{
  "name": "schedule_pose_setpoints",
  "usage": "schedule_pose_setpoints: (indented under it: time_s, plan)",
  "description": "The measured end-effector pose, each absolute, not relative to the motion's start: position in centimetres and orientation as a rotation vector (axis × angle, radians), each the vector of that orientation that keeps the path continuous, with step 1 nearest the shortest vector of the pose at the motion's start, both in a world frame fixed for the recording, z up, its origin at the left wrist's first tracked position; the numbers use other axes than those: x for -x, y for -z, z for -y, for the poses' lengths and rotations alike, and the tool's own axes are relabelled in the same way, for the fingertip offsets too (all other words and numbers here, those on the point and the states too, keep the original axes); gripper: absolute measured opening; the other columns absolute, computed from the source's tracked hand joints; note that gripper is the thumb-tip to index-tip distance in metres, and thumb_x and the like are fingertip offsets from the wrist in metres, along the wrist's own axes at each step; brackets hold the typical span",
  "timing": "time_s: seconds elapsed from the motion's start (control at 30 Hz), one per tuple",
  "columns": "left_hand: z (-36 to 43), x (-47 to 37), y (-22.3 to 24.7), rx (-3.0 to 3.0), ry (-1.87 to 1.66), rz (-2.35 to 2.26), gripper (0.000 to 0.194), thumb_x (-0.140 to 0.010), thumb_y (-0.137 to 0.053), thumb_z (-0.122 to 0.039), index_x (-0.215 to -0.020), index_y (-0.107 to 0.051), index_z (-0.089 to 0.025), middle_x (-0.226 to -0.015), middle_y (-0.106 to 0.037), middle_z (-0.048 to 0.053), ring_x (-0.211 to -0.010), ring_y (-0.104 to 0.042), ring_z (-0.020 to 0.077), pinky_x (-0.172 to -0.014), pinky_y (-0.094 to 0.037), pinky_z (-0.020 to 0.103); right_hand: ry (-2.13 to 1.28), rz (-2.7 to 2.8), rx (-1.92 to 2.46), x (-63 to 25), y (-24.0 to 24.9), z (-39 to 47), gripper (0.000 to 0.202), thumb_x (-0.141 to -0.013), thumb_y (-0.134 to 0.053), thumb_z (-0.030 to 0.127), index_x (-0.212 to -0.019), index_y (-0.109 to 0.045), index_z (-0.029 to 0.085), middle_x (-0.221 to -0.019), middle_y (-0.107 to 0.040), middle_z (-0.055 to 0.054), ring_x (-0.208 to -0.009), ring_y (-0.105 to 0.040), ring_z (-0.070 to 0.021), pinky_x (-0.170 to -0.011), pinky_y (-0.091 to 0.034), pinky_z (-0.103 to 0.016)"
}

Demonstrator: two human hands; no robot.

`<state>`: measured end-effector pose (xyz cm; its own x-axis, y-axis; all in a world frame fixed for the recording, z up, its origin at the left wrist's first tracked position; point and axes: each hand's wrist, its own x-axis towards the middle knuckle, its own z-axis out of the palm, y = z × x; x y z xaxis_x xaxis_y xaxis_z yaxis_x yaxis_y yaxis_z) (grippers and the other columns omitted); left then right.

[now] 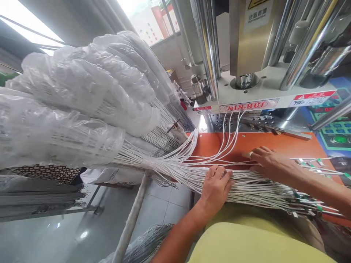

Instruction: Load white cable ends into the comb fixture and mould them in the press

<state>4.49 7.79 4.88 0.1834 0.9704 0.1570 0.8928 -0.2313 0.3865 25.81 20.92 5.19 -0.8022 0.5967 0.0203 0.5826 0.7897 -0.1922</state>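
Note:
A thick bundle of white cables runs from the left across the front of an orange board. My left hand lies over the bundle, its fingers curled down onto the cables. Further right, my right hand is above the board's near part, beside the bundle. Its fingers are partly spread, and a ring shows on one of them; its thumb side is hidden. Several separate cables arch from the bundle up under the press. Green and metal pieces show at the right-hand cable ends.
A press with chrome columns and a MIN-HUI label stands behind the board. A metal bar lies on the board's far edge. Plastic-wrapped cable bundles fill the left, above a wrapped pole. A control panel is at right.

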Motion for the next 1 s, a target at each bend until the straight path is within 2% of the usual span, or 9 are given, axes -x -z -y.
schedule_pose_setpoints:
  time_s: [0.13, 0.27, 0.4, 0.47, 0.53, 0.6, 0.67, 0.83, 1.0]
  plan:
    - [-7.2, -4.4, -4.9, -2.143, -0.476, -1.852, 0.032, -0.096, -0.046, -0.037, -0.120, -0.058, -0.019, -0.109, -0.057, 0.009, -0.104, -0.047, 0.0235, -0.094, -0.044, 0.040, -0.187, 2.970, 0.849, -23.3, -4.7, -20.8, 0.032, -0.088, -0.054, 0.018, -0.120, -0.060, 0.020, -0.117, -0.063, -0.013, -0.103, -0.057, -0.0256, -0.072, -0.039, -0.036]
    - [-7.6, -4.1, -4.5, -2.121, -0.438, -1.849, 0.041, -0.094, -0.048, -0.043, -0.126, -0.056, -0.019, -0.109, -0.055, 0.009, -0.102, -0.046, 0.0248, -0.092, -0.043, 0.041, -0.323, 3.012, 0.821, -22.4, -5.1, -22.1, 0.034, -0.087, -0.056, 0.013, -0.120, -0.060, 0.019, -0.110, -0.064, -0.011, -0.098, -0.058, -0.0240, -0.067, -0.038, -0.033]
    - [-8.3, -3.9, -4.1, -2.140, -0.421, -1.848, 0.048, -0.094, -0.047, -0.047, -0.133, -0.051, -0.019, -0.108, -0.054, 0.009, -0.101, -0.045, 0.0247, -0.092, -0.042, 0.042, -0.544, 2.995, 0.912, -22.2, -5.4, -23.2, 0.033, -0.092, -0.046, 0.014, -0.123, -0.056, 0.019, -0.105, -0.063, -0.010, -0.092, -0.060, -0.0198, -0.064, -0.038, -0.029]
    - [-8.5, -4.0, -4.0, -2.149, -0.418, -1.856, 0.049, -0.094, -0.046, -0.050, -0.131, -0.052, -0.018, -0.107, -0.054, 0.009, -0.100, -0.045, 0.0250, -0.092, -0.042, 0.043, -0.481, 3.015, 0.907, -22.2, -5.2, -23.2, 0.036, -0.092, -0.043, 0.012, -0.127, -0.053, 0.016, -0.104, -0.062, -0.011, -0.093, -0.059, -0.0205, -0.066, -0.040, -0.029]
    - [-8.7, -4.0, -3.9, -2.154, -0.411, -1.866, 0.047, -0.094, -0.044, -0.051, -0.126, -0.054, -0.018, -0.104, -0.054, 0.009, -0.099, -0.045, 0.0254, -0.090, -0.041, 0.043, -0.348, 3.050, 0.865, -22.0, -4.8, -22.9, 0.041, -0.089, -0.050, 0.013, -0.130, -0.050, 0.014, -0.105, -0.061, -0.012, -0.096, -0.058, -0.0234, -0.069, -0.043, -0.030]
    - [-8.7, -4.0, -3.8, -2.160, -0.412, -1.862, 0.043, -0.094, -0.044, -0.051, -0.115, -0.059, -0.017, -0.102, -0.053, 0.009, -0.099, -0.044, 0.0256, -0.089, -0.041, 0.042, -0.207, 3.082, 0.835, -21.8, -4.4, -22.5, 0.050, -0.084, -0.060, 0.019, -0.132, -0.047, 0.014, -0.106, -0.060, -0.013, -0.098, -0.057, -0.0271, -0.070, -0.046, -0.033]
    - [-8.7, -3.9, -3.7, -2.167, -0.430, -1.848, 0.037, -0.094, -0.045, -0.049, -0.104, -0.061, -0.017, -0.100, -0.053, 0.009, -0.100, -0.044, 0.0256, -0.090, -0.041, 0.042, -0.081, 3.103, 0.859, -21.5, -4.1, -22.1, 0.053, -0.082, -0.063, 0.020, -0.131, -0.045, 0.013, -0.104, -0.060, -0.013, -0.096, -0.057, -0.0291, -0.069, -0.047, -0.035]
    - [-8.6, -3.9, -3.3, -2.173, -0.516, -1.851, 0.028, -0.093, -0.051, -0.043, -0.096, -0.060, -0.017, -0.102, -0.055, 0.008, -0.102, -0.044, 0.0244, -0.092, -0.038, 0.040, 0.027, 3.094, 1.069, -21.2, -3.1, -22.2, 0.040, -0.081, -0.048, 0.003, -0.121, -0.047, 0.010, -0.096, -0.058, -0.013, -0.088, -0.059, -0.0274, -0.065, -0.046, -0.033]
    - [-8.5, -4.2, -3.6, -2.181, -0.567, -1.865, 0.024, -0.090, -0.056, -0.040, -0.096, -0.060, -0.018, -0.100, -0.059, 0.006, -0.101, -0.046, 0.0234, -0.087, -0.035, 0.038, -0.121, 2.998, 1.133, -22.1, -3.0, -24.1, 0.040, -0.081, -0.040, 0.001, -0.120, -0.046, 0.008, -0.101, -0.059, -0.015, -0.077, -0.060, -0.0204, -0.061, -0.040, -0.029]
